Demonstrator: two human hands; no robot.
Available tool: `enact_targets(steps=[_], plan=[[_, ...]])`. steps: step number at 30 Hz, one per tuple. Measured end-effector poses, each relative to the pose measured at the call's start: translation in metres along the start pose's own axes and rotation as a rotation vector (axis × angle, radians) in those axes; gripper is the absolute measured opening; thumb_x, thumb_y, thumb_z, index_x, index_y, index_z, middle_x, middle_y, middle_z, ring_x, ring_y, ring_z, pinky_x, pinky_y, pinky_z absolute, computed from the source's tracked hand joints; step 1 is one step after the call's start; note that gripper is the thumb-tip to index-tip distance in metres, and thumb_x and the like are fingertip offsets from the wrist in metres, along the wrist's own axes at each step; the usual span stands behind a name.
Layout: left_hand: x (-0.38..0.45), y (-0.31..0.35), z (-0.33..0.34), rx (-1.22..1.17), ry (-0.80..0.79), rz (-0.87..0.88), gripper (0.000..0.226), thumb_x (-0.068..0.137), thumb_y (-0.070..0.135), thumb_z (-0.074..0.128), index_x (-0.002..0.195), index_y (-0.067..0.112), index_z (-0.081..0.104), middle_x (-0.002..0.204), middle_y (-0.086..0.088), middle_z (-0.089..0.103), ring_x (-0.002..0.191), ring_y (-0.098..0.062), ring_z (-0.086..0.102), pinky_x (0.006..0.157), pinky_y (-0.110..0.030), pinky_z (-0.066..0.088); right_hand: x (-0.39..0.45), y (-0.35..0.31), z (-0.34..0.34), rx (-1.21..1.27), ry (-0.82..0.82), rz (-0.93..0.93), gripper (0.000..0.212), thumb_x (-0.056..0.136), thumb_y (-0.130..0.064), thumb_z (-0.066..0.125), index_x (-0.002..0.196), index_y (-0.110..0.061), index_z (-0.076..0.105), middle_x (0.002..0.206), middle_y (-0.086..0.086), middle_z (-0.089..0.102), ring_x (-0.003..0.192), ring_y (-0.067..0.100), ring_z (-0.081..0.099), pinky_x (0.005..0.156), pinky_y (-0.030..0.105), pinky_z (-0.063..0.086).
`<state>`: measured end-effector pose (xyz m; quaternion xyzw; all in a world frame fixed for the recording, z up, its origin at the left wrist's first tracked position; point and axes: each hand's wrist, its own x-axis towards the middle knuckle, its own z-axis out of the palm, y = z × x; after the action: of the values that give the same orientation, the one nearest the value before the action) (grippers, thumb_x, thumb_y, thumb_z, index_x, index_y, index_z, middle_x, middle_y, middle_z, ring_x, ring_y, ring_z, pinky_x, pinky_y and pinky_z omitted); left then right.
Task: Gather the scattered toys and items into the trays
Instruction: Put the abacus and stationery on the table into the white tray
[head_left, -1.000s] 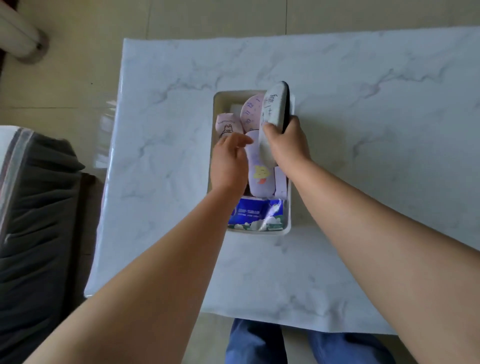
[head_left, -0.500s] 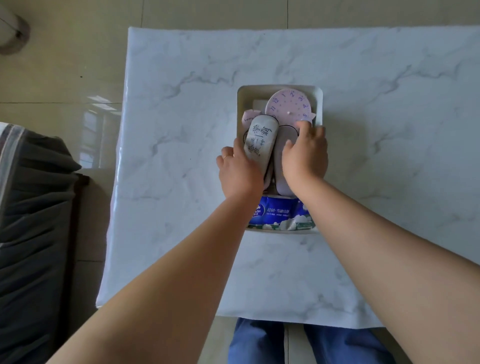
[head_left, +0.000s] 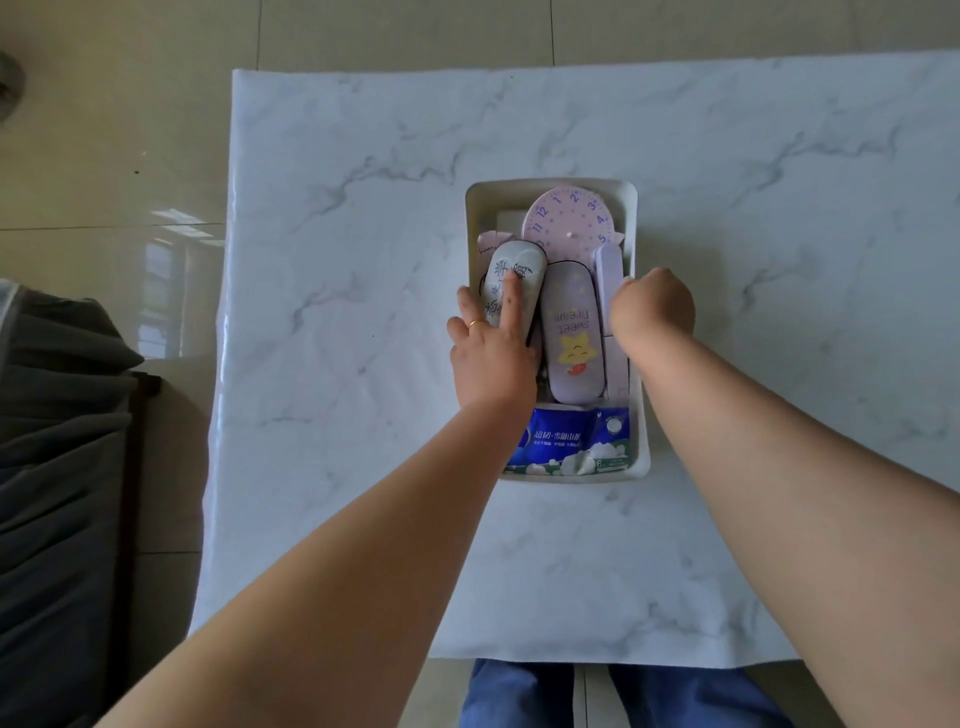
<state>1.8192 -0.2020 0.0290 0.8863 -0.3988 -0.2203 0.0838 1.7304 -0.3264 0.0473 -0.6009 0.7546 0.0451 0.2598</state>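
Observation:
A white tray (head_left: 550, 185) sits mid-table, packed with items. At its far end lies a pink clock face (head_left: 569, 221). My left hand (head_left: 491, 358) grips a white case with dark writing (head_left: 514, 270) at the tray's left side, index finger stretched along its top. Beside it lies a lilac "Sweet Dream" case (head_left: 571, 338). My right hand (head_left: 652, 312) is curled at the tray's right wall, fingers closed against a slim lilac box (head_left: 609, 265); its fingertips are hidden. A blue tissue pack (head_left: 566, 441) fills the near end.
The marble-patterned table (head_left: 363, 260) ends at a left edge with tiled floor (head_left: 104, 182) beyond. A dark grey cushioned seat (head_left: 52, 441) stands to the left. My blue-trousered legs (head_left: 519, 696) show under the near edge.
The white case went from my right hand, held upright, to my left hand and now lies flat in the tray. My right hand moved to the tray's right side.

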Motion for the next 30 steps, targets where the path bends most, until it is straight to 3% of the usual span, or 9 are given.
enact_targets(steps=[6,7,9,11,15,19,22,27,30], plan=[[0.049,-0.017,-0.024,0.151,0.003,0.184,0.069,0.093,0.034,0.050,0.151,0.034,0.012,0.151,-0.020,0.018,0.117,-0.039,0.036,0.090,-0.043,0.041,-0.002,-0.016,-0.003,0.070,-0.245,0.137,0.038,0.096,-0.007,0.039,0.130,0.002,0.053,0.135,0.018,0.054,0.122,0.035,0.054,0.093,0.037,0.047],[0.061,-0.021,-0.031,0.186,-0.013,0.219,0.071,0.092,0.032,0.052,0.150,0.036,0.012,0.152,-0.018,0.018,0.119,-0.039,0.036,0.091,-0.042,0.040,-0.003,-0.018,0.000,0.134,-0.325,0.144,0.037,0.096,-0.006,0.039,0.129,0.002,0.054,0.128,0.018,0.058,0.114,0.033,0.059,0.083,0.033,0.052],[0.083,-0.028,-0.049,0.253,-0.033,0.275,0.072,0.091,0.026,0.052,0.151,0.038,0.012,0.156,-0.015,0.014,0.128,-0.040,0.031,0.096,-0.043,0.038,-0.007,-0.026,0.006,0.373,-0.505,0.199,0.031,0.097,-0.006,0.036,0.116,-0.001,0.060,0.096,0.015,0.065,0.073,0.026,0.066,0.047,0.020,0.051],[0.099,-0.033,-0.066,0.304,-0.025,0.284,0.074,0.092,0.017,0.052,0.151,0.040,0.013,0.159,-0.012,0.009,0.138,-0.037,0.021,0.104,-0.043,0.034,-0.022,-0.035,0.014,0.634,-0.653,0.312,0.029,0.097,-0.004,0.029,0.096,-0.003,0.057,0.076,0.011,0.060,0.050,0.020,0.059,0.034,0.018,0.046],[0.113,-0.039,-0.083,0.344,0.046,0.232,0.084,0.087,-0.002,0.049,0.152,0.035,0.011,0.160,-0.012,0.003,0.145,-0.035,0.009,0.113,-0.042,0.025,-0.042,-0.063,0.029,0.882,-0.764,0.355,0.032,0.096,0.000,0.026,0.073,0.001,0.048,0.069,0.014,0.056,0.058,0.020,0.053,0.050,0.026,0.052],[0.114,-0.055,-0.081,0.297,0.071,0.255,0.055,0.100,0.029,0.043,0.151,0.032,0.020,0.160,-0.014,0.007,0.146,-0.034,0.006,0.117,-0.044,0.012,-0.047,-0.091,0.040,1.033,-0.846,0.380,0.034,0.096,0.002,0.025,0.075,0.004,0.051,0.054,0.014,0.063,0.061,0.022,0.055,0.045,0.025,0.053],[0.109,-0.065,-0.076,0.255,0.043,0.244,0.051,0.101,0.042,0.035,0.150,0.032,0.024,0.160,-0.012,0.006,0.147,-0.032,0.003,0.118,-0.044,0.007,-0.043,-0.110,0.047,1.107,-0.871,0.377,0.034,0.097,0.004,0.026,0.077,0.005,0.053,0.045,0.011,0.062,0.059,0.021,0.059,0.048,0.026,0.054],[0.115,-0.079,-0.072,0.238,0.005,0.195,0.052,0.102,0.033,0.030,0.152,0.029,0.017,0.160,-0.015,-0.001,0.148,-0.031,-0.003,0.119,-0.045,0.003,-0.035,-0.148,0.054,1.111,-0.847,0.292,0.034,0.096,0.004,0.031,0.075,-0.001,0.057,0.045,0.007,0.062,0.035,0.013,0.058,0.042,0.023,0.054],[0.123,-0.086,-0.067,0.246,0.041,0.187,0.051,0.102,0.029,0.031,0.152,0.030,0.018,0.160,-0.017,0.000,0.147,-0.033,0.000,0.119,-0.046,0.000,-0.032,-0.164,0.056,1.072,-0.845,0.247,0.037,0.099,-0.002,0.031,0.071,-0.004,0.055,0.055,0.006,0.060,0.044,0.014,0.055,0.044,0.025,0.051]])
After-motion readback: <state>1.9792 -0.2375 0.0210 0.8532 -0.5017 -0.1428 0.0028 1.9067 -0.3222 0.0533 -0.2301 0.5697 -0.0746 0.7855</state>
